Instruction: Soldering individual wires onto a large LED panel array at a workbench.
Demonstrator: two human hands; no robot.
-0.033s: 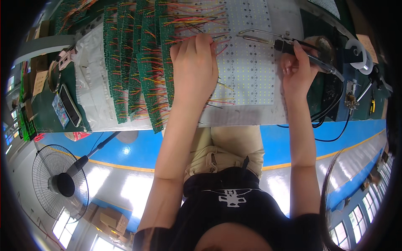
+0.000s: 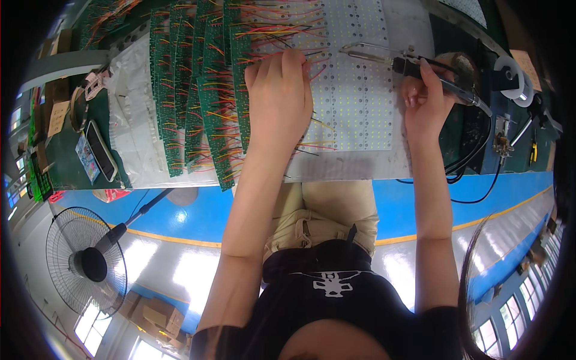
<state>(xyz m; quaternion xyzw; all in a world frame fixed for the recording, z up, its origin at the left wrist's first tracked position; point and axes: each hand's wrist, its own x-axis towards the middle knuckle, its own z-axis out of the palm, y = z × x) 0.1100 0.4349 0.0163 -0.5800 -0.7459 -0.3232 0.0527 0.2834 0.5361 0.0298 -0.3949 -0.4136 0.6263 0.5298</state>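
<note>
My right hand [image 2: 427, 108] is closed around the black handle of a soldering iron [image 2: 407, 67], with a thin curved metal tube fixed alongside its tip. The tip points left over a white panel [image 2: 360, 111] dotted with rows of small yellowish LEDs. My left hand [image 2: 279, 99] bends over the panel's left edge, fingers curled together at a wire [image 2: 317, 53]; the fingertips themselves are mostly hidden. Beside that hand lie overlapping strips of green circuit board [image 2: 211, 120], with red, yellow and black wires sticking out to the right, several across the panel.
A solder spool [image 2: 513, 77] on a stand and a tape roll [image 2: 461, 63] are at the right, where the iron's black cable [image 2: 489, 141] loops down. A phone [image 2: 101, 150] lies at the left table end. A standing fan [image 2: 90, 264] is beyond the table's near left corner.
</note>
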